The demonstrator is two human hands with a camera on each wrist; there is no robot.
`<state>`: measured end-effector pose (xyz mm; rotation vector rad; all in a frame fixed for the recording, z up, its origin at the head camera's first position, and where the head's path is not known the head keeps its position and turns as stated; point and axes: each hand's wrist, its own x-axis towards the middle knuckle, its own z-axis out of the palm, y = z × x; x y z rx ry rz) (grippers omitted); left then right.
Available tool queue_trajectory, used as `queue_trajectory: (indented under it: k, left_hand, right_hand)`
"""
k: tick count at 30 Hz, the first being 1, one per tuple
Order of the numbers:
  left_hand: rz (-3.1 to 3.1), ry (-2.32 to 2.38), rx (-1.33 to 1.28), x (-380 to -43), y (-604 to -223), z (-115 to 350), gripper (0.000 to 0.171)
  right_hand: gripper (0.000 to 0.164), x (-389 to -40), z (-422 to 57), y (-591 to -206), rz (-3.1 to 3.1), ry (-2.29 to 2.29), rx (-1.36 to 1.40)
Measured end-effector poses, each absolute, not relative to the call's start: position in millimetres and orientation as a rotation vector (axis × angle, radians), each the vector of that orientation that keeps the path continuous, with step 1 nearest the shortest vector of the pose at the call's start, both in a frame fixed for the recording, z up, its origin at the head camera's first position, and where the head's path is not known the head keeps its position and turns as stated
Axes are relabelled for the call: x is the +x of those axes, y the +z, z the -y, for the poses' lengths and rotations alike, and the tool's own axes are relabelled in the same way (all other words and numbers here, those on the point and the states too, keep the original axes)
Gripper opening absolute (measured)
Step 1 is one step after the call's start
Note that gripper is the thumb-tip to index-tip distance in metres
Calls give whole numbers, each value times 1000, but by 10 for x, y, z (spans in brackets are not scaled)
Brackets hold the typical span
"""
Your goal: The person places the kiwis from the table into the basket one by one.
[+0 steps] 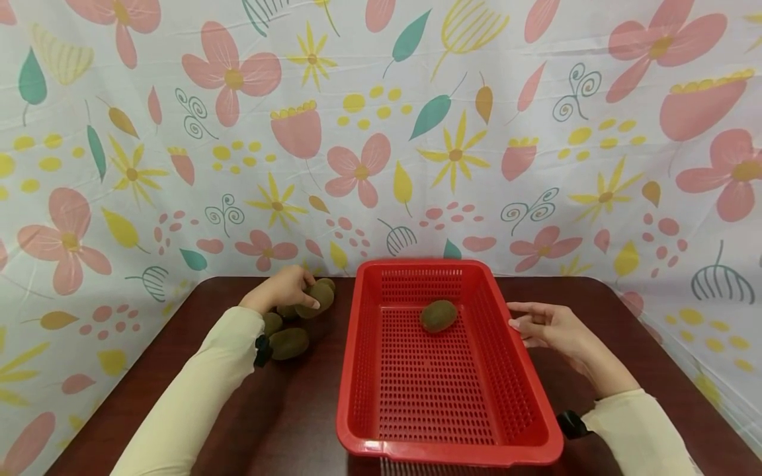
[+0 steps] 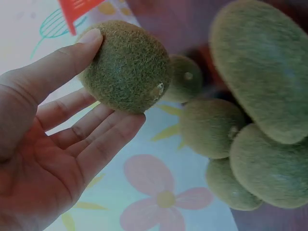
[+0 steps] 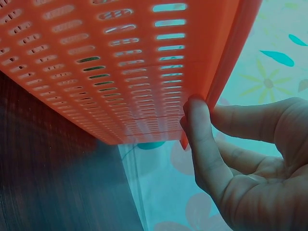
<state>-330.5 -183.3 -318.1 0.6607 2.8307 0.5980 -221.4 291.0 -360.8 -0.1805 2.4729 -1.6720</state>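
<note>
My left hand point(image 1: 284, 289) holds a brown fuzzy kiwi point(image 2: 126, 67) between thumb and fingertips, over a group of other kiwis at the table's left. One of those, an oblong kiwi point(image 1: 289, 344), lies nearest the wrist; several more kiwis point(image 2: 211, 127) cluster beside the held one in the left wrist view. A red perforated plastic basket point(image 1: 364, 370) stands right of them, with a single kiwi point(image 1: 438, 316) on its floor. At the basket's right side my right hand point(image 1: 550, 328) pinches the rim point(image 3: 222, 57) between thumb and forefinger.
Everything stands on a dark reddish-brown table point(image 1: 297, 410). Behind it hangs a white cloth point(image 1: 369, 218) printed with flowers and leaves, which also runs along both sides. A dark band point(image 1: 262, 350) is on the left wrist, another band point(image 1: 573, 424) on the right.
</note>
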Motion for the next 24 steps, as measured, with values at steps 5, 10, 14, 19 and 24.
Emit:
queue_trajectory:
  k: [5, 10, 14, 19, 24]
  left_hand:
    - [-2840, 661, 674, -3299, -3038, 1784, 50]
    - [-2871, 670, 653, -3300, -2901, 1684, 49]
    - [-2881, 724, 653, -3312, -2798, 1565, 48]
    - [-2885, 717, 686, -3314, -2673, 1359, 48]
    - [-2893, 668, 759, -3303, -2557, 1099, 42]
  right_hand:
    - [65, -2216, -2918, -3602, -2469, -1673, -178]
    - [65, -2217, -2917, -3606, -2475, -1667, -175]
    - [64, -2227, -2908, -3608, -2479, -1667, -178]
    - [64, -2220, -2902, -3618, -2484, -1668, -177]
    - [64, -2227, -2915, -3629, -2479, -1677, -174]
